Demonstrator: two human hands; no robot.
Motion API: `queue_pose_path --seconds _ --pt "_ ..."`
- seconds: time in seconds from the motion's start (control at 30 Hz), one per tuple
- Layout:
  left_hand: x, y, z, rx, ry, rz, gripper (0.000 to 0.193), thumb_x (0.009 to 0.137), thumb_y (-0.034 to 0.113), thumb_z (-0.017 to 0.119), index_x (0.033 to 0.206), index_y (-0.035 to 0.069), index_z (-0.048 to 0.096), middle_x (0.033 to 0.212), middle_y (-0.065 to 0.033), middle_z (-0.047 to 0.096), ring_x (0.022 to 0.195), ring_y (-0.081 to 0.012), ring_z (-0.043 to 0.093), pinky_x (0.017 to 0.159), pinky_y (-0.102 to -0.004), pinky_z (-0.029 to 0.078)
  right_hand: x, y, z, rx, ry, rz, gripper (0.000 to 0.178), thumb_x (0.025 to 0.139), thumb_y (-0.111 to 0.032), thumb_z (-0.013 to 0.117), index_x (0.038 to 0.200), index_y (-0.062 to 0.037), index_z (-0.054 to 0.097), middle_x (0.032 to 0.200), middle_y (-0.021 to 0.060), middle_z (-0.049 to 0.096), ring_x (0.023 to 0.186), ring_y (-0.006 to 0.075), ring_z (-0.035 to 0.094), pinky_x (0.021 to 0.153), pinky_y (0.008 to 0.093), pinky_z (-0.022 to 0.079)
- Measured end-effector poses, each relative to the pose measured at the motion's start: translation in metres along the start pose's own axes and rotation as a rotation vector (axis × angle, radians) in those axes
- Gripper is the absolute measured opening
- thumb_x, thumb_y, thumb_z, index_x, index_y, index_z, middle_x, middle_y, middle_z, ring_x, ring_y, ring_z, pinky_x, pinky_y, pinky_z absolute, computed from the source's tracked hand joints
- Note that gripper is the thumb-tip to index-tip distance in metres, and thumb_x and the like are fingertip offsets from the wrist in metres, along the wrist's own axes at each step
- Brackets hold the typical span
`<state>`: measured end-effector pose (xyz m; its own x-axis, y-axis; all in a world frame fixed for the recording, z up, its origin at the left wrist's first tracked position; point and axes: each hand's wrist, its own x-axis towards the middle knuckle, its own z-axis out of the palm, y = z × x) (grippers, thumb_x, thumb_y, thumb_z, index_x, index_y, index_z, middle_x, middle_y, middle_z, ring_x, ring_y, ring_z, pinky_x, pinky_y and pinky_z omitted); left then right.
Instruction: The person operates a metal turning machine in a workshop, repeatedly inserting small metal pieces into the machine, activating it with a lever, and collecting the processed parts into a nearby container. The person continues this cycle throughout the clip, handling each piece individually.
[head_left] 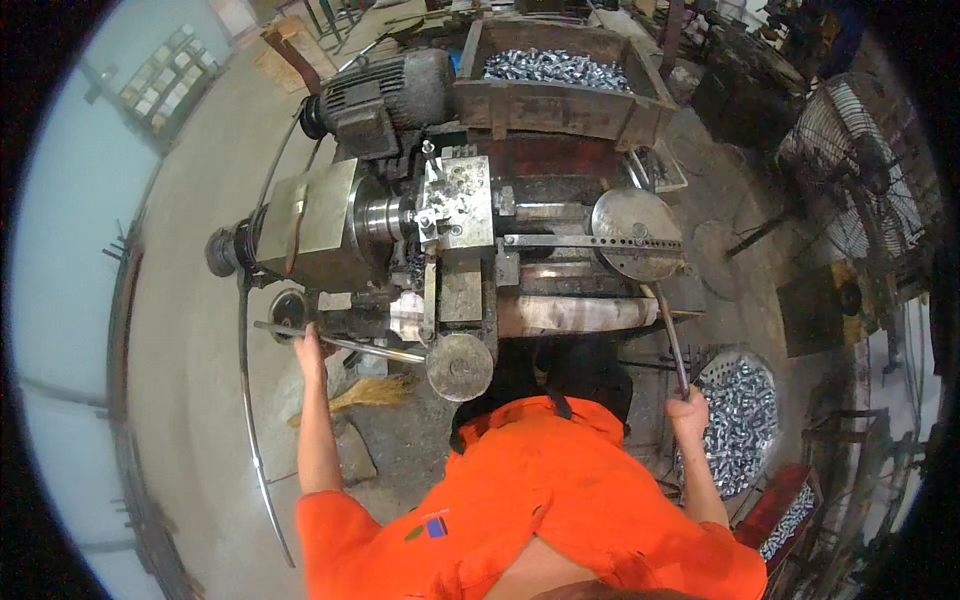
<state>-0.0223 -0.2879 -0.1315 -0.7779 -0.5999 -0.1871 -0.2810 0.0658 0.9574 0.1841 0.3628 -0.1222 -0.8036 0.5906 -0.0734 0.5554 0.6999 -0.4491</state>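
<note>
My left hand (311,347) is closed round a long metal lever (378,350), which runs right towards a round metal disc (460,367) at the front of a lathe. On the right, my right hand (687,408) grips the lower end of a bent steel lever (670,330). That lever comes down from beside a large round plate (637,233) with a perforated flat bar (600,242) across it. Between my hands stand the lathe's headstock (310,215), its chuck (380,218) and a dirty tool slide (465,200). Any workpiece in the chuck is too small to make out.
An electric motor (390,90) sits behind the headstock. Small shiny metal parts fill a wooden box (560,108) at the back and a round perforated basket (712,372) by my right arm. A fan (855,165) stands far right; a straw broom (370,393) lies below the lathe.
</note>
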Motion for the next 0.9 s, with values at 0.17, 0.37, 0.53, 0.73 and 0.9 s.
queue_pose_path --seconds 0.17,0.37,0.53,0.73,0.9 --pt "-0.001 0.007 0.003 -0.025 -0.048 -0.001 0.038 0.083 0.031 0.056 0.093 -0.005 0.051 0.069 -0.0142 0.057 0.051 -0.0246 0.059 0.043 -0.0351 0.053 -0.009 -0.022 -0.01 0.106 -0.099 0.159 0.031 0.059 -0.026 0.054 0.078 -0.0016 0.054 0.072 0.023 0.057 0.071 0.0417 0.056 0.064 0.0444 0.043" --pt "0.006 0.008 0.0 0.056 -0.039 -0.078 0.037 0.085 0.03 0.052 0.088 -0.007 0.049 0.068 -0.016 0.057 0.049 -0.0275 0.061 0.043 -0.0376 0.055 0.001 0.011 0.011 -0.013 0.049 -0.03 0.03 0.06 -0.023 0.056 0.08 -0.0008 0.056 0.064 0.0207 0.056 0.061 0.0391 0.054 0.058 0.0427 0.043" --pt "-0.001 0.012 -0.004 0.142 -0.018 -0.111 0.039 0.086 0.032 0.051 0.1 -0.004 0.047 0.076 -0.0181 0.06 0.052 -0.0275 0.062 0.042 -0.0369 0.055 0.084 0.051 -0.029 -0.446 -0.043 0.04 0.046 0.061 -0.027 0.062 0.1 -0.0041 0.059 0.087 0.0184 0.061 0.074 0.0351 0.061 0.065 0.0444 0.049" --pt "0.012 -0.008 -0.008 0.032 -0.186 -0.151 0.043 0.087 0.037 0.052 0.107 -0.001 0.046 0.086 -0.0141 0.06 0.055 -0.0252 0.061 0.046 -0.0348 0.055 0.216 0.026 -0.051 -0.703 0.293 0.137 0.055 0.068 -0.03 0.064 0.116 -0.0072 0.053 0.111 0.0152 0.055 0.105 0.0325 0.05 0.089 0.0466 0.039" --pt "0.014 -0.023 -0.032 -0.318 -0.111 -0.145 0.052 0.085 0.047 0.054 0.101 -0.002 0.055 0.084 -0.0144 0.061 0.071 -0.022 0.062 0.067 -0.0343 0.052 0.18 -0.018 0.002 -0.392 0.514 -0.294 0.077 0.058 -0.021 0.064 0.13 -0.0037 0.04 0.129 0.0203 0.043 0.119 0.0362 0.04 0.104 0.0438 0.027"
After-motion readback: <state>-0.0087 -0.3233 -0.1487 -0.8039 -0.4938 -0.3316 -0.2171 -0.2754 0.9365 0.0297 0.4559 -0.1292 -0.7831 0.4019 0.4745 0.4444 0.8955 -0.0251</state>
